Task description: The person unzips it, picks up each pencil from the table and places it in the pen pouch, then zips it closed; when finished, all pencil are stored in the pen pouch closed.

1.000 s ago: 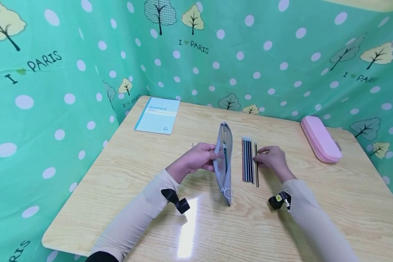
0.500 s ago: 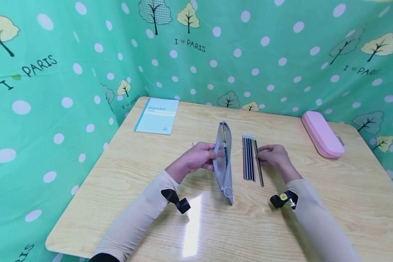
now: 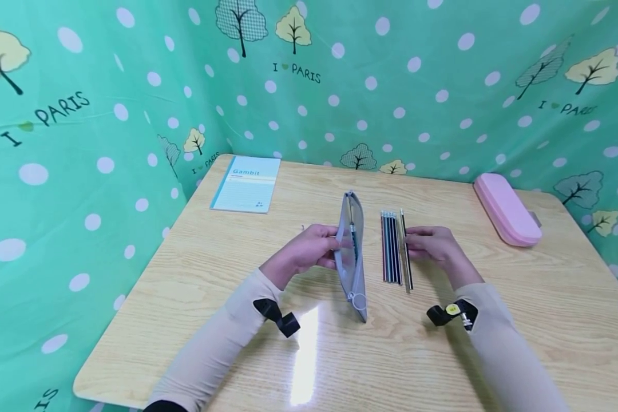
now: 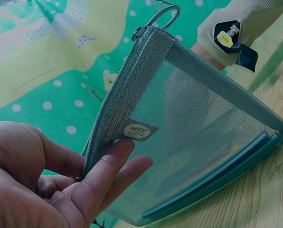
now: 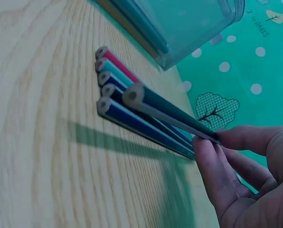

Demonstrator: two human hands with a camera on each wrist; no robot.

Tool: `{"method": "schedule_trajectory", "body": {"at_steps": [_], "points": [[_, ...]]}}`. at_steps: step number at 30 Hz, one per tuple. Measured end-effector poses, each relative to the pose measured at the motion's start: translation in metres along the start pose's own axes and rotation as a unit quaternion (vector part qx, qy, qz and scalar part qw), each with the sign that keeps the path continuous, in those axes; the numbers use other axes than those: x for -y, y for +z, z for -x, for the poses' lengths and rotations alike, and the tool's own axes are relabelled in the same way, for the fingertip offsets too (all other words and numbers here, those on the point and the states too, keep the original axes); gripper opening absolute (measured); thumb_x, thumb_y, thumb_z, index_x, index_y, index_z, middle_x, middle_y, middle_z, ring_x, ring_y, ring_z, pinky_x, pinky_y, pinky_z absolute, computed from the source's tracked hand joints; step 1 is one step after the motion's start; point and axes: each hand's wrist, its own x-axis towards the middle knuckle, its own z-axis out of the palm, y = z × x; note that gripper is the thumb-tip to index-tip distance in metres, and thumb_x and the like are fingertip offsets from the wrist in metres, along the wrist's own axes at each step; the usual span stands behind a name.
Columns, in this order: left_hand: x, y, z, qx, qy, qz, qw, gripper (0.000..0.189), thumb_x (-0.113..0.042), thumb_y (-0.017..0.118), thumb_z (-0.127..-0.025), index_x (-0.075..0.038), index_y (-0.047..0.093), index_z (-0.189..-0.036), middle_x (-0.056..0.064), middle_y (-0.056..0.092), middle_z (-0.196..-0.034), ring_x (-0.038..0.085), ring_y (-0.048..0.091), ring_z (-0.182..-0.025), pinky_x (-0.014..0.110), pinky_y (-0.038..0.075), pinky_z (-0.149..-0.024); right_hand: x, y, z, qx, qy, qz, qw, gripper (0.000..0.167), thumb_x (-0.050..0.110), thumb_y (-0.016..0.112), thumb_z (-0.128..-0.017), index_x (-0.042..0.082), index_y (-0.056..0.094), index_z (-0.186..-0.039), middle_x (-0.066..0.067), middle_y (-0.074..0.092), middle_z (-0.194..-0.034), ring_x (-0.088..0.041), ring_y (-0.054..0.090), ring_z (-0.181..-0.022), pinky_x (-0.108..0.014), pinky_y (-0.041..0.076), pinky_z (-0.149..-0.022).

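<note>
My left hand (image 3: 313, 247) holds a grey mesh zipper pouch (image 4: 193, 118) by its zipped edge, thumb on one side and fingers on the other. The pouch stands on edge with its mouth unzipped, and pencils (image 4: 217, 183) lie along its bottom inside. Between thumb and fingertips, my right hand (image 3: 432, 247) pinches a dark pencil (image 5: 174, 114), raised off the table in the right wrist view. Just left of it, several pencils (image 3: 389, 249) lie side by side on the table, one red, one teal, others dark blue.
A pink pencil case (image 3: 507, 209) lies at the back right of the wooden table (image 3: 494, 343). At the back left is a light blue notebook (image 3: 246, 184) marked "Gambit". A green printed curtain (image 3: 340, 86) hangs behind the table and along its left side.
The right hand has taken hold of the single pencil, shifted it slightly right and lifted it from the table. The left hand and pouch have stayed nearly still.
</note>
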Motion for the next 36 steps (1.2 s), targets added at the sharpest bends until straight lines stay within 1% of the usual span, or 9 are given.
{"method": "schedule_trajectory", "body": {"at_steps": [3,7,10,15,22,25,29,31,36], "points": [[-0.001,0.0,0.001,-0.001,-0.001,-0.002,1.0,0.034,-0.004,0.051,-0.106,0.012,0.057,-0.136,0.032,0.068,-0.122,0.014,0.071,-0.079,0.024,0.064,-0.067,0.001,0.002,0.0,0.01,0.001,-0.013,0.9999,0.056,-0.005,0.06,-0.099,-0.02,0.036,-0.147,0.007,0.072,-0.082,-0.006,0.07,-0.073,-0.02,0.064,-0.071],[-0.001,-0.001,0.0,-0.002,-0.003,-0.005,1.0,0.035,-0.004,0.051,-0.106,0.01,0.058,-0.137,0.026,0.069,-0.117,0.012,0.068,-0.075,0.02,0.061,-0.062,0.003,0.005,0.001,0.014,0.002,-0.026,0.9996,0.058,-0.003,0.061,-0.1,-0.019,0.034,-0.149,0.007,0.071,-0.083,-0.005,0.07,-0.075,-0.019,0.063,-0.072],[0.0,-0.001,-0.001,-0.003,-0.006,-0.006,1.0,0.035,-0.004,0.052,-0.106,0.01,0.057,-0.138,0.021,0.069,-0.113,0.011,0.067,-0.075,0.02,0.061,-0.062,0.003,0.007,0.002,0.019,0.003,-0.044,0.9989,0.061,-0.002,0.06,-0.101,-0.018,0.031,-0.151,0.007,0.072,-0.085,-0.005,0.071,-0.076,-0.02,0.063,-0.074],[0.0,0.0,-0.002,-0.005,-0.006,-0.008,0.9999,0.034,-0.004,0.052,-0.106,0.01,0.058,-0.136,0.019,0.069,-0.109,0.012,0.067,-0.075,0.021,0.062,-0.064,0.005,0.011,0.004,0.031,0.003,-0.082,0.9962,0.063,-0.002,0.057,-0.103,-0.016,0.024,-0.155,0.006,0.073,-0.088,-0.005,0.071,-0.079,-0.019,0.063,-0.076],[0.001,0.0,-0.002,-0.004,-0.001,-0.006,1.0,0.035,-0.004,0.05,-0.106,0.011,0.056,-0.137,0.026,0.069,-0.119,0.014,0.07,-0.079,0.022,0.063,-0.063,0.006,0.016,0.007,0.039,-0.007,-0.117,0.9923,0.063,-0.002,0.057,-0.103,-0.014,0.025,-0.155,0.005,0.075,-0.089,-0.006,0.072,-0.08,-0.019,0.062,-0.074],[0.001,0.001,-0.002,0.0,-0.001,-0.007,1.0,0.036,-0.003,0.048,-0.106,0.011,0.055,-0.138,0.028,0.067,-0.124,0.013,0.071,-0.079,0.02,0.061,-0.061,0.004,0.015,0.009,0.038,-0.01,-0.129,0.9908,0.058,-0.003,0.056,-0.103,-0.013,0.03,-0.153,0.005,0.076,-0.088,-0.007,0.072,-0.08,-0.019,0.062,-0.074],[0.002,0.002,-0.003,0.003,-0.002,-0.009,1.0,0.035,-0.003,0.049,-0.106,0.011,0.056,-0.137,0.028,0.067,-0.123,0.011,0.07,-0.076,0.018,0.06,-0.058,0.004,0.016,0.012,0.035,-0.012,-0.135,0.9902,0.047,-0.003,0.058,-0.102,-0.009,0.041,-0.146,0.005,0.076,-0.089,-0.007,0.072,-0.08,-0.019,0.063,-0.074],[0.002,0.002,-0.004,0.001,-0.003,-0.009,1.0,0.034,-0.003,0.05,-0.106,0.01,0.057,-0.136,0.028,0.068,-0.121,0.011,0.069,-0.074,0.018,0.059,-0.057,0.005,0.016,0.012,0.037,-0.012,-0.137,0.9899,0.048,-0.002,0.059,-0.102,-0.009,0.041,-0.146,0.004,0.076,-0.09,-0.007,0.072,-0.081,-0.019,0.063,-0.075],[0.003,0.001,-0.005,-0.004,-0.003,-0.003,1.0,0.036,-0.002,0.048,-0.106,0.011,0.055,-0.139,0.029,0.067,-0.124,0.012,0.07,-0.077,0.019,0.061,-0.061,0.01,0.019,0.013,0.05,-0.022,-0.138,0.9889,0.058,-0.002,0.058,-0.102,-0.014,0.03,-0.152,0.005,0.076,-0.094,-0.007,0.072,-0.083,-0.018,0.062,-0.075]]}}
